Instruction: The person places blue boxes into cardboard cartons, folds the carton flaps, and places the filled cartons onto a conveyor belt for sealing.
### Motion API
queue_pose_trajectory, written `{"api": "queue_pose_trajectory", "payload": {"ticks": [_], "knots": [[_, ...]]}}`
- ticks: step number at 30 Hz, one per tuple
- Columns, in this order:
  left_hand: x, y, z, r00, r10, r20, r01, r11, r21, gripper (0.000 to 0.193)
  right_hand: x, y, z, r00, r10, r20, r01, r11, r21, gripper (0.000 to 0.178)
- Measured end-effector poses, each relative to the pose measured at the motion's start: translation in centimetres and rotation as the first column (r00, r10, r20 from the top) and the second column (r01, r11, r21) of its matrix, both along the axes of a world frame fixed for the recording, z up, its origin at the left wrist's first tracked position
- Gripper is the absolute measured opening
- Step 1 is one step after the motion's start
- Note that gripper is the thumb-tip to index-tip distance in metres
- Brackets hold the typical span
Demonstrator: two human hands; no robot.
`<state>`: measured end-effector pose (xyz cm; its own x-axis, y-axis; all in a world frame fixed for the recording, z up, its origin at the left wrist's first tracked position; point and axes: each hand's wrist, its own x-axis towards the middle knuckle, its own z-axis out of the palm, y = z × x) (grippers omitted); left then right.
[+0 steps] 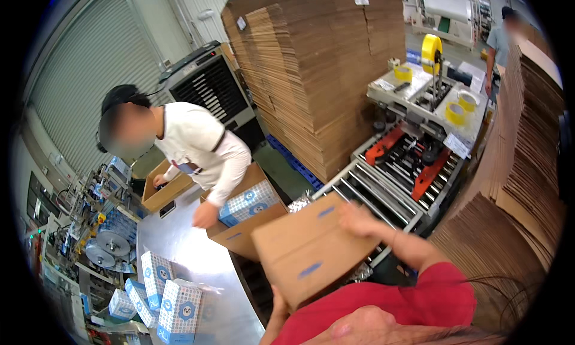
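Cardboard box (311,252), plain brown with blue marks, hangs above the near edge of the roller conveyor (383,192), right hand (359,219) clasping its top edge, left hand (278,303) gripping underneath. Tilted like that, I'd judge it could slip and clip the co-worker's open carton (242,216).

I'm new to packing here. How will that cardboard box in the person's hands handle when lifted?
The cardboard box is probably light, since it is held tilted between the left hand and right hand. Its flat panels look fairly stiff, though likely to dent.
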<state>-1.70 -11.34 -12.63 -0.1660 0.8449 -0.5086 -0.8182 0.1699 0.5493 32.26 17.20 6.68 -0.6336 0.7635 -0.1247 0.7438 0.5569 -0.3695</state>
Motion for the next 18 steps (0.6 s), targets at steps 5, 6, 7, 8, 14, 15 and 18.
{"api": "queue_pose_trajectory", "payload": {"ticks": [5, 6, 7, 8, 14, 15, 18], "knots": [[-0.8, -1.8, -4.7, 0.992, -0.082, -0.1, 0.067, 0.987, -0.146, 0.057, 9.9, 4.2, -0.5, 0.518, -0.81, -0.275, 0.137, 0.396, -0.908, 0.056], [1.7, 0.5, -0.5, 0.965, -0.118, -0.235, 0.116, 0.993, -0.024, 0.053, 12.1, 4.4, -1.1, 0.516, -0.804, -0.295, 0.076, 0.386, -0.919, 0.057], [5.8, 3.0, 9.9, 0.923, -0.108, -0.37, 0.149, 0.985, 0.083, 0.049, 13.7, 4.3, -2.2, 0.518, -0.798, -0.308, 0.004, 0.363, -0.932, 0.058], [7.1, 3.0, 17.3, 0.895, -0.125, -0.428, 0.207, 0.967, 0.149, 0.044, 13.2, 3.9, -3.2, 0.55, -0.764, -0.338, -0.108, 0.336, -0.936, 0.058], [17.0, 7.5, 33.0, 0.65, -0.289, -0.703, 0.47, 0.88, 0.073, 0.042, 8.6, -1.9, -5.1, 0.713, -0.447, -0.539, -0.287, 0.516, -0.807, 0.065], [18.6, 8.8, 31.2, 0.563, -0.301, -0.77, 0.508, 0.86, 0.036, 0.043, 6.3, -3.4, -1.5, 0.704, -0.452, -0.548, -0.261, 0.553, -0.791, 0.069], [24.0, 11.6, 25.6, 0.327, -0.463, -0.824, 0.67, 0.728, -0.143, 0.05, 2.9, -5.8, 3.0, 0.7, -0.048, -0.713, -0.29, 0.893, -0.345, 0.079]]}}
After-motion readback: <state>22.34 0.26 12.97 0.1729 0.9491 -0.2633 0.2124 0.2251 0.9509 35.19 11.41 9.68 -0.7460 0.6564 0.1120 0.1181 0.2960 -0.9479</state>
